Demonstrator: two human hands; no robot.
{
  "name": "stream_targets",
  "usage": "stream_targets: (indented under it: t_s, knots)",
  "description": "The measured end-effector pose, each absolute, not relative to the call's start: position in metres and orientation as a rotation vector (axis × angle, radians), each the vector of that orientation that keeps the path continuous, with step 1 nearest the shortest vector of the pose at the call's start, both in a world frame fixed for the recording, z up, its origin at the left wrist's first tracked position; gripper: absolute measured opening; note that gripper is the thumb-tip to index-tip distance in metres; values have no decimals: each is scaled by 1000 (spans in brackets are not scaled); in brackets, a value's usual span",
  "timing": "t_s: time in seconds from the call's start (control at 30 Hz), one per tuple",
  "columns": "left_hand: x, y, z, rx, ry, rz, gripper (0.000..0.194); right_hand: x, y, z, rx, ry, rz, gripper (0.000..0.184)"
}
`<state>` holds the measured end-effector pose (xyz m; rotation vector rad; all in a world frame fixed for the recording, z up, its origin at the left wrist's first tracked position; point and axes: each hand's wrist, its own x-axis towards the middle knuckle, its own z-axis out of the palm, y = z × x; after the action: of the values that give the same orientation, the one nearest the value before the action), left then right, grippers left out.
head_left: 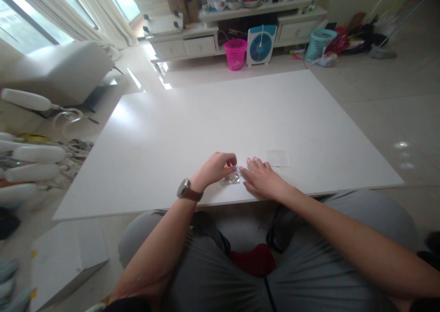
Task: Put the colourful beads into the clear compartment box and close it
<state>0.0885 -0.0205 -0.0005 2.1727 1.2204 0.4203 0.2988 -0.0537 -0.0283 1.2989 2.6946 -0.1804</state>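
A small clear plastic box (234, 179) lies near the front edge of the white table (206, 119), with shiny metal ring-like pieces and small purple and teal bits in it. My left hand (218, 166) hangs over the box, thumb and fingers bent into a pinch at the coloured bits. What sits between those fingertips is too small to make out. Flat on the tabletop just right of the box is my right hand (261, 178), fingers spread, the thumb side close to the box wall. Beyond its fingertips lies a thin clear rectangular lid or sheet (278, 158).
White padded chairs or stools (37, 154) stand off the table's left side, and a white box (68, 257) sits on the floor below. Past the far edge are a pink basket (235, 54), a blue fan (261, 45) and a light blue basket (319, 45).
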Motion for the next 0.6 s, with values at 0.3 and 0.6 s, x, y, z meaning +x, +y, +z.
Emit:
stream_targets:
  t_s: [0.3,0.6]
  knots:
    - [91,-22,-4,2266,1242,365,11,299,-54,-30,1292,2717,-156,48]
    - [94,-20,-10,2337,1273,336,11,300,-54,-28,1288,2724,-163,48]
